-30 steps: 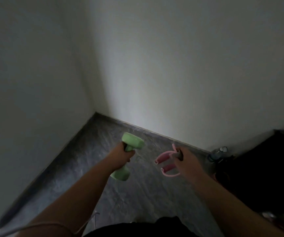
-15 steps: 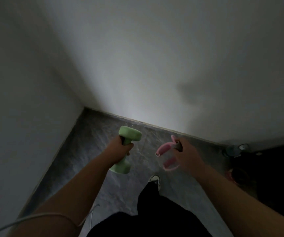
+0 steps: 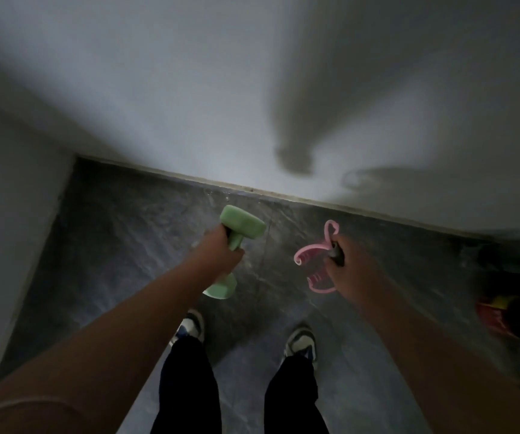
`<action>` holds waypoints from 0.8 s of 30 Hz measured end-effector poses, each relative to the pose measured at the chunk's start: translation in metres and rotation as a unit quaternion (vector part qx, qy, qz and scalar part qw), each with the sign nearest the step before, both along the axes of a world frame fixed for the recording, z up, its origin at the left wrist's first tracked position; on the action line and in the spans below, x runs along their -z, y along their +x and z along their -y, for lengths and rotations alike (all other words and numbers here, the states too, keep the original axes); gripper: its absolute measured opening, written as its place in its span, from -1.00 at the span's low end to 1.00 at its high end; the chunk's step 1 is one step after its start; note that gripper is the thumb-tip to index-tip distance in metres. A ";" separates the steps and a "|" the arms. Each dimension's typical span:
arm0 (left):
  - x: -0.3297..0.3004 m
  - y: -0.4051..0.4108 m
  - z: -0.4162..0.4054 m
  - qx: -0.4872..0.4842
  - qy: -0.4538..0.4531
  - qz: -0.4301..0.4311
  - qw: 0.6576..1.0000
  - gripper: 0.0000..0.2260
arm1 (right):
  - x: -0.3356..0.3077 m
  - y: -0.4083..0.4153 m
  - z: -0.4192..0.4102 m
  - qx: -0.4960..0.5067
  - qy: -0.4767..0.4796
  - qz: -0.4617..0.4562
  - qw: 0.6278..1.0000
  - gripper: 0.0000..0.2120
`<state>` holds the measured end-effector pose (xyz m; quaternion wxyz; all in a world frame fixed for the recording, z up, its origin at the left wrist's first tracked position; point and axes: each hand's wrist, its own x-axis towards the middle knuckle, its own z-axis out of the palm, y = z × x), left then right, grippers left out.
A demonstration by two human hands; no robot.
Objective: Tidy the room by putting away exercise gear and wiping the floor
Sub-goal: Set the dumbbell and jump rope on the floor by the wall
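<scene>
Left hand (image 3: 218, 252) grips green dumbbell (image 3: 236, 236); right hand (image 3: 351, 270) pink gripper (image 3: 313, 261).

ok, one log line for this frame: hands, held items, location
left hand: shut on green dumbbell | right hand: shut on pink hand gripper | standing on grey floor, facing wall

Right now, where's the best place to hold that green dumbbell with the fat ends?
Hold the green dumbbell by its thin middle bar, as the left hand does, coming in from the side. The bar is slim enough for fingers to wrap, and the two fat ends probably stop it slipping out.
</scene>
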<state>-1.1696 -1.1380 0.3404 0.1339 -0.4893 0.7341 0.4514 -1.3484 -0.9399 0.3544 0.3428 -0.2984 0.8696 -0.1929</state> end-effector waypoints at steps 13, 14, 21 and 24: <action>0.338 -0.039 0.102 0.279 -0.156 0.057 0.946 -0.56 | 0.310 -0.032 0.080 -0.040 -0.044 -0.014 0.998 -0.78; 0.348 -0.044 0.109 0.308 -0.181 0.068 0.932 -0.57 | 0.320 -0.036 0.084 -0.068 -0.060 -0.023 0.996 -0.81; 0.394 -0.069 0.151 0.385 -0.267 0.097 0.878 -0.64 | 0.363 -0.059 0.102 -0.118 -0.066 -0.139 0.981 -0.71; 0.393 -0.073 0.161 0.390 -0.295 0.091 0.867 -0.70 | 0.352 -0.063 0.115 -0.105 -0.137 -0.098 0.980 -0.74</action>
